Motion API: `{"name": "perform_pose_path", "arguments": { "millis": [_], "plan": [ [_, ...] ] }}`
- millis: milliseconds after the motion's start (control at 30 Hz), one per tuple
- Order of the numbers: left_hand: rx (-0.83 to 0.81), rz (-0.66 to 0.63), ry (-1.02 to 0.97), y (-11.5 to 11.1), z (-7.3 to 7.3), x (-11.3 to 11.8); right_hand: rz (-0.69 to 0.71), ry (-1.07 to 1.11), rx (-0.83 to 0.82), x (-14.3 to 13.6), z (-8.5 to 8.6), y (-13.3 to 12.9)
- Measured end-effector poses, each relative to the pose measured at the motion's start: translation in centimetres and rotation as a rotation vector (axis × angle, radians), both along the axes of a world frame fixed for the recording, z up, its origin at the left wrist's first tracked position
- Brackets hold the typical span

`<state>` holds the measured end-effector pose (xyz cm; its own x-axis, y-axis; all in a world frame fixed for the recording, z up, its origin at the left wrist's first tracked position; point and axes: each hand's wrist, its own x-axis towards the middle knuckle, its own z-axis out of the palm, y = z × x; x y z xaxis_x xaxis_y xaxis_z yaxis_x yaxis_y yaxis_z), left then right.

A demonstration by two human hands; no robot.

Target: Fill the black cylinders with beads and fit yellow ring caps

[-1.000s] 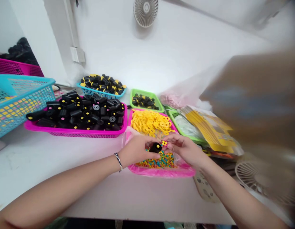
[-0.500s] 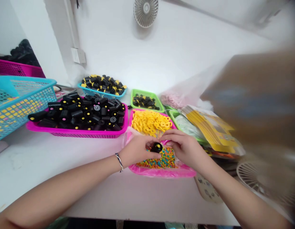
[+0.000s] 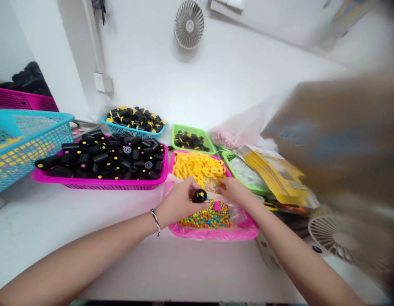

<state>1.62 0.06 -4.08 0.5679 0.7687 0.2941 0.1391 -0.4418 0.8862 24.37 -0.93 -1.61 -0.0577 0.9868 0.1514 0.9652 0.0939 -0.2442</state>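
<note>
We hold a black cylinder (image 3: 198,198) in our left grip (image 3: 181,199) over colored beads (image 3: 205,219) in a pink tray (image 3: 212,234); whether our right grip (image 3: 237,192), near yellow rings (image 3: 197,165), holds anything we cannot tell. A magenta basket (image 3: 114,185) and green basket (image 3: 190,128) crowd the tray.

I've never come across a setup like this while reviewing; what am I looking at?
No machine here: these are a person's bare hands, seen from one camera worn on the head, looking forward and down. The left hand holds a small black tube. The right hand is over the pink basket; whether it holds anything is unclear. On the table, that basket contains yellow rings and coloured beads. Left of it, a magenta basket is heaped with black tubes.
</note>
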Motion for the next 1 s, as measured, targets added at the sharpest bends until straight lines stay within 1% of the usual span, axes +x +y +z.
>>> {"name": "perform_pose_path", "arguments": {
  "millis": [67,133,200,267,333,367,400,467,567,667,733,767,833,900,1000],
  "plan": [
    [0.013,-0.004,0.001,-0.1,0.1,-0.1,0.011,0.020,-0.020,0.1,-0.4,0.0],
    [-0.008,-0.012,-0.026,-0.2,0.2,-0.1,0.003,0.057,-0.011,0.2,0.2,-0.3],
    [-0.056,-0.039,-0.071,-0.4,0.4,-0.1,-0.008,0.113,0.014,0.0,1.7,-0.9],
    [-0.118,-0.096,-0.127,-0.6,0.9,-0.1,0.012,0.193,0.041,-0.9,3.6,-2.1],
    [-0.160,-0.157,-0.184,-0.9,1.7,-0.4,0.088,0.330,0.047,-2.5,5.4,-3.7],
    [-0.165,-0.181,-0.209,-1.1,2.1,-0.6,0.153,0.505,0.019,-3.5,6.1,-4.5],
    [-0.155,-0.199,-0.227,-1.2,2.6,-0.8,0.208,0.627,-0.004,-4.5,6.7,-5.3],
    [-0.104,-0.219,-0.238,-1.4,3.5,-1.5,0.287,0.730,-0.019,-6.4,7.4,-6.3],
    [-0.022,-0.258,-0.191,-1.6,4.7,-2.6,0.320,0.747,0.036,-8.0,7.6,-6.7],
    [0.033,-0.351,-0.148,-1.9,5.6,-3.4,0.323,0.811,0.039,-8.4,7.2,-6.6],
    [0.052,-0.381,-0.144,-2.1,6.0,-3.7,0.344,0.861,0.010,-8.4,6.9,-6.8],
    [0.054,-0.370,-0.146,-2.2,6.0,-3.8,0.365,0.882,-0.010,-8.4,6.8,-6.9],
    [0.055,-0.301,-0.142,-2.5,6.0,-3.8,0.398,0.920,-0.021,-8.7,6.5,-7.2],
    [0.059,-0.222,-0.152,-2.8,5.8,-3.8,0.406,0.934,0.009,-9.2,6.3,-7.5],
    [0.033,-0.199,-0.216,-3.1,5.4,-3.5,0.384,0.861,0.095,-9.8,6.2,-7.8]
  ]
}}
